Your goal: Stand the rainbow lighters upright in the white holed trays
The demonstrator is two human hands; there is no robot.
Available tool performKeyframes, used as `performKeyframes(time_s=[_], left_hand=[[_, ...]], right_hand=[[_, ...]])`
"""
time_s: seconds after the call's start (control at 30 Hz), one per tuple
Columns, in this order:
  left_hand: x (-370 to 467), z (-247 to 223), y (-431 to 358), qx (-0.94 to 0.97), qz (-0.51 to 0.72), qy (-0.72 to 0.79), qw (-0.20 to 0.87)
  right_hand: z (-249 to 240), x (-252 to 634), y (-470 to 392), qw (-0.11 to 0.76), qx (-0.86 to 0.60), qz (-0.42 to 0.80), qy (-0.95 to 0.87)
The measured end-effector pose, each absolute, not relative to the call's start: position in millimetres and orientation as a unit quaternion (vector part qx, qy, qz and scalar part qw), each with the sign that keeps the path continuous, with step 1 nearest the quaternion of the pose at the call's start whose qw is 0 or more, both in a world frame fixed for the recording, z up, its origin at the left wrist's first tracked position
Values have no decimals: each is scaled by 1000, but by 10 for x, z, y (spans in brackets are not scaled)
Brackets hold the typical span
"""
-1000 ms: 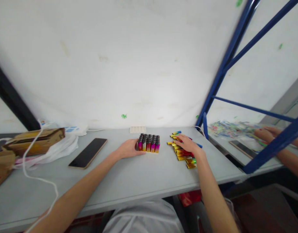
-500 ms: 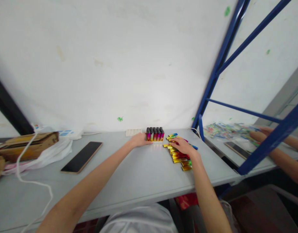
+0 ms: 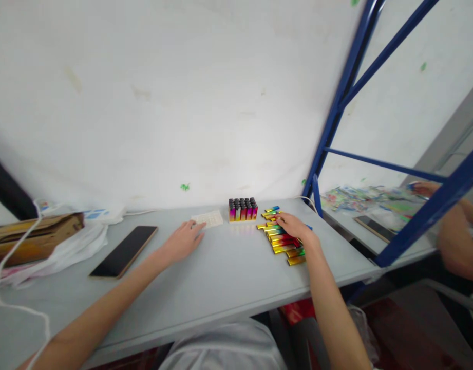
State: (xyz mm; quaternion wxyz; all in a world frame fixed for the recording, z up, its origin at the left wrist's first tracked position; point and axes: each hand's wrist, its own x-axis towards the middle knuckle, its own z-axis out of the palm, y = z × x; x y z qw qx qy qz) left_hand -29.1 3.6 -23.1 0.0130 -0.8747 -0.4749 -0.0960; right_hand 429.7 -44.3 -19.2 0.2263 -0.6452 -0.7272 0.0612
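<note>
Wall & desk: pale scuffed wall (image 3: 174,103) w/ green marks; your grey desk (image 3: 205,288) runs along its foot.
Your left hand: left hand (image 3: 183,241) is mid-desk, left of centre, thumb & fingers apart, tips at the near-left part of the white grid tray (image 3: 212,219), which lies flat nr the wall.
Your right hand: right hand (image 3: 295,227) is over the far-right pile, fingers bent onto the loose lighters (image 3: 282,248); can't tell if they're clamped on one.
Standing lighters: lighter block (image 3: 243,211), upright rows, black tops, purple-to-yellow bodies, at the far side b/w tray & pile, clear of both your hands.
Pile: lying flat, mostly gold, some red, green & blue.
Left side: dark-screened phone (image 3: 124,252); beyond it, cardboard (image 3: 43,239) & white plastic bag (image 3: 69,254), w/ white cable (image 3: 22,308) nr the left edge.
Right side: blue metal frame (image 3: 332,123); past it, 2nd desk w/ colourful small items (image 3: 361,203), another phone (image 3: 374,228) & a co-worker's hand (image 3: 426,189).
</note>
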Motion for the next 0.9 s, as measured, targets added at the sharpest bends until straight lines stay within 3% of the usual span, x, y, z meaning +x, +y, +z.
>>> performKeyframes(time_s=[0.2, 0.37, 0.7, 0.9], left_hand=[[-85, -99, -715, -930, -107, -345, -73], [165, 80, -402, -945, -118, -265, -152], [127, -287, 46, -920, -208, -317, -104], [128, -269, 6, -908, -231, -324, -132]], right_hand=[[-87, 4234, -486, 206, -675, 62, -706], [-41, 4231, -535, 236, -652, 64, -718], [-9, 4245, -568, 274, -622, 141, -720], [-17, 4182, -558, 324, -626, 102, -702]])
